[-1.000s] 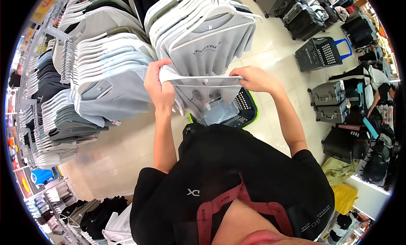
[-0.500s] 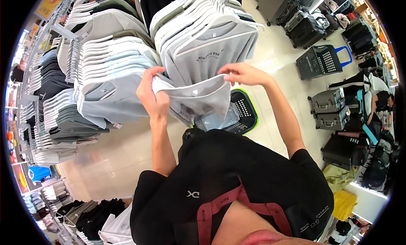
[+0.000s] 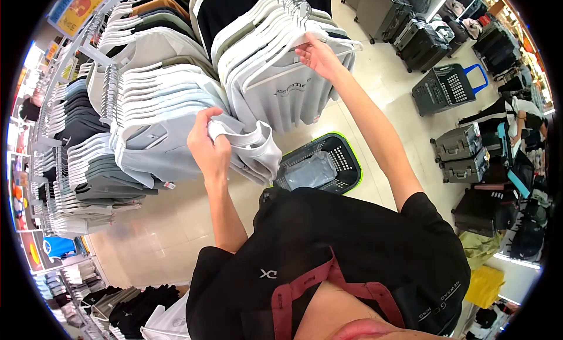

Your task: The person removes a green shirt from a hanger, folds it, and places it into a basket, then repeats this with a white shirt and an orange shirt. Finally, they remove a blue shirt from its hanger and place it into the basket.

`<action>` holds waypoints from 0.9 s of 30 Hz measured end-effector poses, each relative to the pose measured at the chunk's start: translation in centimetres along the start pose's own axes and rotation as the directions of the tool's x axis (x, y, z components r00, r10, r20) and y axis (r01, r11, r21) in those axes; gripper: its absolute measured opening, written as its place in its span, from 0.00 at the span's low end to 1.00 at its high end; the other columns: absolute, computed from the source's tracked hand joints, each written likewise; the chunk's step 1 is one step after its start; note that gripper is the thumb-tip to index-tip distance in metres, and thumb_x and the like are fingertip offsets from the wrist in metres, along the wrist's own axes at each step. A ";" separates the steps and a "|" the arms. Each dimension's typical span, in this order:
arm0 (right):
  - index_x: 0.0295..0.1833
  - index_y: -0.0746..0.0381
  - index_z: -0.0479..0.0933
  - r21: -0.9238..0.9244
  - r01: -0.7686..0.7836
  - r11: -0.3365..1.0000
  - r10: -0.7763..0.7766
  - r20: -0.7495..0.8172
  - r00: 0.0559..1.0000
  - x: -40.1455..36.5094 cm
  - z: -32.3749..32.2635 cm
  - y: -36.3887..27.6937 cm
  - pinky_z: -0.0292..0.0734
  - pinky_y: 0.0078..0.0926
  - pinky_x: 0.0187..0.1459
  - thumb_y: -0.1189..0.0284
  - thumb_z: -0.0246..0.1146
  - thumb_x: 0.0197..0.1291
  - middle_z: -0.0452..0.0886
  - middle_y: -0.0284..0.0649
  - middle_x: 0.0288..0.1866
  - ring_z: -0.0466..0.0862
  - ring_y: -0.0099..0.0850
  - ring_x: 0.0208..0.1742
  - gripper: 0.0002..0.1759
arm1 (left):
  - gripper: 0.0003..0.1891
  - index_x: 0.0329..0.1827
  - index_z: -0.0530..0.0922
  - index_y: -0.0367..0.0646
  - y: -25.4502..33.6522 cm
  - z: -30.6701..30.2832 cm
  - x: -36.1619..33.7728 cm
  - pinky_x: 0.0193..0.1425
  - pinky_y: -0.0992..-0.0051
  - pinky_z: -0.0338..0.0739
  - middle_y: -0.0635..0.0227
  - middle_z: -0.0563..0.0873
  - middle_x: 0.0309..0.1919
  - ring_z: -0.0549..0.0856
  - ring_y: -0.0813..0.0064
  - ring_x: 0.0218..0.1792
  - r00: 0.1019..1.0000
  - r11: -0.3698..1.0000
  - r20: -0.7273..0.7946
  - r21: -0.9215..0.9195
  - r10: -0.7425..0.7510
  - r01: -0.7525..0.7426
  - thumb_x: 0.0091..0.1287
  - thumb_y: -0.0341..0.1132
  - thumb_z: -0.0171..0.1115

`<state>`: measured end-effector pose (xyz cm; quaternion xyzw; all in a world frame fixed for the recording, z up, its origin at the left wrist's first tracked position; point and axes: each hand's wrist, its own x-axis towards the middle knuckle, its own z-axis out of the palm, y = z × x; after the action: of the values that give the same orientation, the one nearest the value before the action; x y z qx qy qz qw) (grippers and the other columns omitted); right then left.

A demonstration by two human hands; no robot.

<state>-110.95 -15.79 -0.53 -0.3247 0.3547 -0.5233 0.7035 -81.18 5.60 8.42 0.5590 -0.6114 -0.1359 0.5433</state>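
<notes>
My left hand [image 3: 210, 146] is closed on a light grey T-shirt [image 3: 253, 158], gripping it near one shoulder; the rest of the shirt droops to the right in folds. Up at the rack, my right hand [image 3: 321, 57] has its fingers curled at the top of a white hanger [image 3: 274, 64]. On that hanger is a grey shirt with dark lettering [image 3: 291, 86], at the front of a row of hanging shirts. A black basket with a green rim [image 3: 352, 158] stands on the floor below, with a clear plastic-wrapped pack [image 3: 312, 171] inside.
Pale blue and grey shirts [image 3: 170, 99] hang close by my left hand, with darker shirts [image 3: 97, 164] further left. To the right are a grey basket with a blue handle [image 3: 440, 88] and several suitcases [image 3: 460, 149]. Another person's arm [image 3: 519, 126] shows at far right.
My right hand has let go of the T-shirt and moved up to the white hanger on the rack. The T-shirt's freed side has dropped, while my left hand still grips it.
</notes>
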 end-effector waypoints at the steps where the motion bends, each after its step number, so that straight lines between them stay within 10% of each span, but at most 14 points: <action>1: 0.58 0.60 0.74 -0.014 -0.011 1.000 0.011 0.030 0.999 0.0 -0.2 -0.1 0.81 0.21 0.43 0.49 0.57 0.75 0.83 0.36 0.53 0.84 0.25 0.49 0.25 | 0.18 0.42 0.81 0.36 0.0 -0.3 -0.1 0.32 0.77 0.65 0.67 0.74 0.23 0.69 0.75 0.24 0.999 0.999 -0.001 -0.002 -0.046 0.046 0.53 0.18 0.46; 11: 0.60 0.64 0.75 -0.010 -0.135 0.991 0.135 0.058 0.989 0.1 -1.5 -2.3 0.86 0.24 0.39 0.38 0.45 0.74 0.86 0.42 0.49 0.88 0.30 0.43 0.38 | 0.16 0.42 0.81 0.36 -1.1 -0.6 -0.3 0.31 0.76 0.63 0.69 0.73 0.23 0.67 0.77 0.24 0.999 0.998 -0.019 -0.034 -0.049 0.048 0.55 0.18 0.46; 24: 0.54 0.66 0.78 -0.023 0.442 0.897 -0.428 0.209 0.879 -8.4 2.0 -8.7 0.85 0.27 0.43 0.48 0.52 0.76 0.87 0.47 0.45 0.89 0.34 0.39 0.29 | 0.14 0.42 0.81 0.36 -1.9 -0.9 0.5 0.31 0.74 0.67 0.62 0.78 0.24 0.71 0.73 0.23 0.995 0.990 0.001 0.094 -0.103 0.102 0.57 0.21 0.49; 27: 0.48 0.61 0.82 0.083 0.465 0.881 -0.470 0.053 0.881 -13.1 4.5 -7.9 0.76 0.17 0.19 0.46 0.49 0.77 0.89 0.39 0.32 0.86 0.26 0.24 0.29 | 0.13 0.41 0.81 0.36 -1.8 -0.4 0.9 0.31 0.72 0.69 0.60 0.79 0.23 0.73 0.70 0.23 0.995 0.983 0.001 0.155 -0.099 0.097 0.56 0.21 0.50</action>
<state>-113.79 -4.67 10.58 -0.3950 0.2224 -0.6773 0.5795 -79.69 4.40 7.61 0.6283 -0.5942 -0.1170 0.4883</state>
